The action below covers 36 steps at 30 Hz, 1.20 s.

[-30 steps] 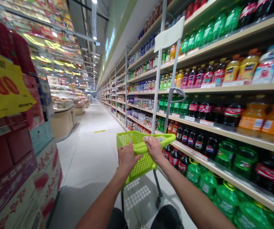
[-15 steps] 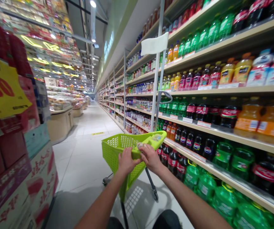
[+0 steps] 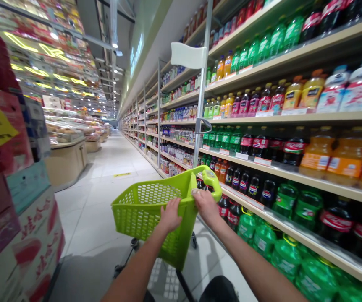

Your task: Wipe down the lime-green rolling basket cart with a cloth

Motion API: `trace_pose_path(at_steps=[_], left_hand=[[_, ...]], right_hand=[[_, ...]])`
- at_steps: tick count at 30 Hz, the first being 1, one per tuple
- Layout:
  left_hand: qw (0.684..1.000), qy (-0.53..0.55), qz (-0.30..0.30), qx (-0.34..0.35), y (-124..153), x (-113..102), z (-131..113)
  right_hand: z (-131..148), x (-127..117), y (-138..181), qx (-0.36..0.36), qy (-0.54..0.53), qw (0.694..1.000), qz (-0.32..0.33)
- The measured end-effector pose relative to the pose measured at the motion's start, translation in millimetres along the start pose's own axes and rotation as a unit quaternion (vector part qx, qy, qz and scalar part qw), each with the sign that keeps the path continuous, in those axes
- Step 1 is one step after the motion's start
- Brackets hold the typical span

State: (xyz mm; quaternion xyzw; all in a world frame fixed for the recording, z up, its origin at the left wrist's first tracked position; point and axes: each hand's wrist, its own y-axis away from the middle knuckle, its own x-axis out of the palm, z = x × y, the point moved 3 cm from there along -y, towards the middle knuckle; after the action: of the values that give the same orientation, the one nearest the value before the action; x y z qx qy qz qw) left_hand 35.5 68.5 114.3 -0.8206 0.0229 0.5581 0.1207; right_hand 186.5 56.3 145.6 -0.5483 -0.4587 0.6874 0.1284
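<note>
A lime-green plastic shopping cart (image 3: pixel 143 209) stands in front of me in a supermarket aisle, its basket turned toward the left. My left hand (image 3: pixel 170 214) is closed over the near rim of the basket. My right hand (image 3: pixel 205 205) grips the green handle (image 3: pixel 211 179) just to the right of it. I see nothing inside the basket.
Drink shelves (image 3: pixel 294 176) full of soda and juice bottles run along the right, close to the cart. A grey upright post (image 3: pixel 200 109) with a white sign stands beside the cart. Stacked red cartons (image 3: pixel 14 235) with a yellow price sign rise on the left. The tiled aisle (image 3: pixel 111 167) stretches ahead.
The cart has swung left, its basket now pointing toward the left side of the aisle. Both hands stayed on it and moved slightly lower in view.
</note>
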Motion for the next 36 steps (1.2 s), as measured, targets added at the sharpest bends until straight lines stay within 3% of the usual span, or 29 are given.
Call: trace_pose_path(at_steps=[3, 5, 9, 11, 16, 22, 25, 29, 31, 34, 36], left_hand=[[1.0, -0.014, 0.007, 0.011, 2.8, 8.5, -4.3], [0.999, -0.031, 0.017, 0.005, 5.6, 10.8, -2.4], [0.998, -0.051, 0.042, -0.003, 7.9, 13.1, 2.9], [0.998, -0.049, 0.043, 0.002, 7.0, 15.2, 0.8], [0.998, -0.042, 0.043, -0.003, 4.7, 21.1, -8.2], [0.997, -0.066, 0.035, -0.006, 7.9, 21.8, -9.9], [0.997, -0.068, 0.035, -0.003, 9.0, 21.5, -10.9], [0.997, -0.061, 0.037, 0.003, 9.0, 20.9, -12.5], [0.998, -0.059, 0.036, 0.005, 9.1, 20.4, -13.0], [0.998, -0.057, 0.037, 0.005, 10.2, 20.0, -14.2], [0.998, -0.05, 0.042, 0.005, 11.3, 20.4, -15.8]], right_hand=[[10.0, 23.9, 6.6, -0.084, 0.016, 0.996, 0.008], [-1.8, 25.6, 7.1, -0.102, 0.009, 0.995, 0.006], [-45.3, 5.6, 7.6, 0.02, 0.007, 0.998, -0.056], [-47.5, 4.3, 15.2, 0.031, -0.008, 0.997, -0.075], [-23.5, 18.0, 34.1, -0.108, -0.078, 0.988, -0.071], [-77.8, -7.0, 31.4, 0.068, -0.059, 0.979, -0.182], [-63.7, 9.9, 59.1, 0.028, -0.069, 0.986, -0.148], [-32.0, 31.4, 90.5, -0.069, -0.095, 0.993, -0.027], [-38.8, 22.6, 82.4, -0.041, -0.099, 0.994, -0.01], [-68.4, -4.2, 52.6, 0.085, -0.078, 0.989, -0.091], [-77.4, -11.0, 42.4, 0.124, -0.072, 0.982, -0.121]])
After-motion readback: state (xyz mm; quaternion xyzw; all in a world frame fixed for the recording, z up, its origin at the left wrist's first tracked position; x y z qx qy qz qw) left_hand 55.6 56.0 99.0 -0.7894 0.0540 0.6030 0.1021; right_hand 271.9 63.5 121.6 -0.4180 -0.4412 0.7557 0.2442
